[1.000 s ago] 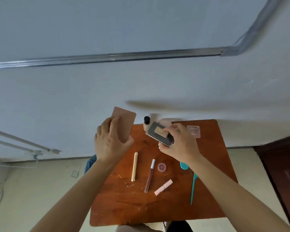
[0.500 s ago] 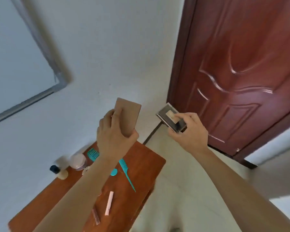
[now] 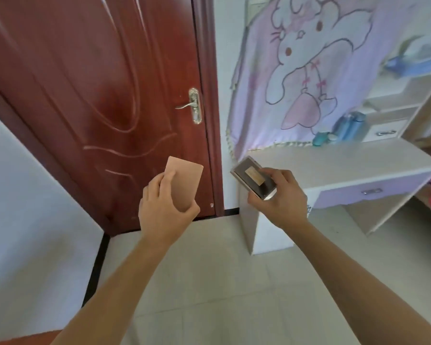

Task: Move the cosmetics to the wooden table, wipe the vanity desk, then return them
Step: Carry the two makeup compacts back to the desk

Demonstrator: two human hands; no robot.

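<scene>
My left hand (image 3: pixel 166 205) grips a flat pink-brown palette (image 3: pixel 184 179) upright in front of the door. A dark rectangular compact with a gold rim and a tan label (image 3: pixel 253 176) is held in my right hand (image 3: pixel 279 197), tilted, just off the left end of the vanity desk (image 3: pixel 334 163). The desk has a pale top and a lilac drawer front (image 3: pixel 368 192). A sliver of the wooden table (image 3: pixel 23 338) shows at the bottom left corner; the cosmetics on it are out of view.
A shut red-brown door (image 3: pixel 97 95) with a metal handle (image 3: pixel 193 105) stands ahead on the left. A pink cartoon cloth (image 3: pixel 306 70) hangs behind the desk. Blue bottles (image 3: pixel 348 127) and shelves (image 3: pixel 396 95) sit at the desk's back right. Pale tiled floor (image 3: pixel 222 270) lies below.
The view has swung right from the wooden table past the door to the vanity desk. Both hands still hold the same palette and compact, now carried toward the desk.
</scene>
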